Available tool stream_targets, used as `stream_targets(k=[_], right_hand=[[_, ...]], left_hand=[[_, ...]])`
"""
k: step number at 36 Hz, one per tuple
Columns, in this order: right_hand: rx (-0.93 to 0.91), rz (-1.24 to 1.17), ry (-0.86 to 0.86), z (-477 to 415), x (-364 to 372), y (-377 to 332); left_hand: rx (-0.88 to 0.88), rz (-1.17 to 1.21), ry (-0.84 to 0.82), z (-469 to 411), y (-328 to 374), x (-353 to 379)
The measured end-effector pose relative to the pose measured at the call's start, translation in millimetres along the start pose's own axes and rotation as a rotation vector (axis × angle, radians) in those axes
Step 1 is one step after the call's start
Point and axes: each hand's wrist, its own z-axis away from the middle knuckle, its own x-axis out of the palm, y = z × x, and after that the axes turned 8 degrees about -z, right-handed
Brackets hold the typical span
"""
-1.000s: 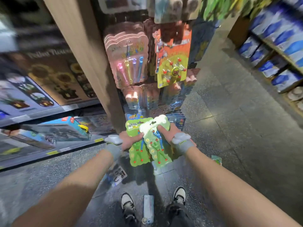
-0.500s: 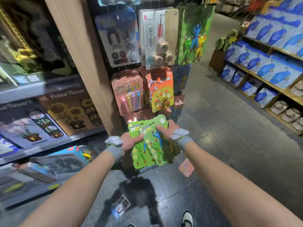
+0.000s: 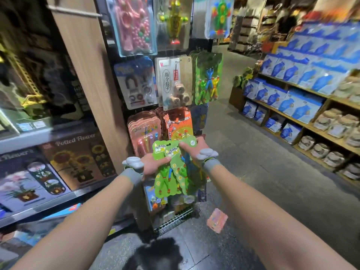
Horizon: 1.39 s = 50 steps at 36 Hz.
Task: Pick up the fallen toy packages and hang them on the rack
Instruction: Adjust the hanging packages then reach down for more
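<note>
Both hands hold a small stack of green toy packages [image 3: 175, 172] in front of the lower part of the wire rack [image 3: 175, 219]. My left hand [image 3: 153, 164] grips the stack's left edge. My right hand [image 3: 191, 147] pinches the top of the packages near their hang tabs. Matching green packages [image 3: 207, 78] hang higher on the rack's right side. A pink package [image 3: 217, 223] lies on the floor to the right of the rack's foot.
The rack carries many hanging toys: a pink set [image 3: 134, 24], a magnet set [image 3: 136, 82], wooden dice [image 3: 173, 84], an orange card [image 3: 180, 121]. A wooden pillar [image 3: 85, 75] and boxed shelves [image 3: 58, 162] stand left. Shelves with blue bags [image 3: 292, 94] line the right. Grey aisle floor [image 3: 263, 172] lies between.
I have risen from near the floor, lifting the green packages up in front of the rack. The view now shows higher rows of the rack; my feet have dropped out of view.
</note>
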Motion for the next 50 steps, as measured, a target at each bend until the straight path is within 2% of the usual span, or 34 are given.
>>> stream_targets(k=[4, 7, 10, 18, 25, 32, 37, 50], right_hand=[[-0.047, -0.055, 0.054, -2.3, -22.5, -8.2], [-0.077, -0.072, 0.060, -7.5, -40.2, -12.2], [-0.109, -0.126, 0.075, -12.4, -52.4, -14.6], [-0.171, -0.159, 0.065, -30.4, -102.8, -47.2], [-0.245, -0.211, 0.068, -50.2, -140.4, -72.5], [-0.303, -0.289, 0.106, -53.6, -163.7, -91.1], [-0.325, -0.304, 0.135, -62.0, -181.0, -103.5], [-0.311, -0.389, 0.266, -86.7, -212.6, -133.1]], left_hand=[[0.013, -0.051, 0.017, -1.9, 23.8, -13.8], [0.055, 0.075, 0.070, -11.3, 33.8, -17.2], [0.126, 0.005, 0.070, -15.3, 44.2, -22.0], [0.076, -0.043, 0.200, -20.2, 102.8, -45.9], [0.104, -0.041, 0.301, -27.9, 141.1, -73.6], [0.162, -0.073, 0.335, -31.1, 172.5, -92.5], [0.107, -0.013, 0.350, -32.7, 182.3, -106.6], [0.167, -0.019, 0.466, -40.7, 180.5, -137.2]])
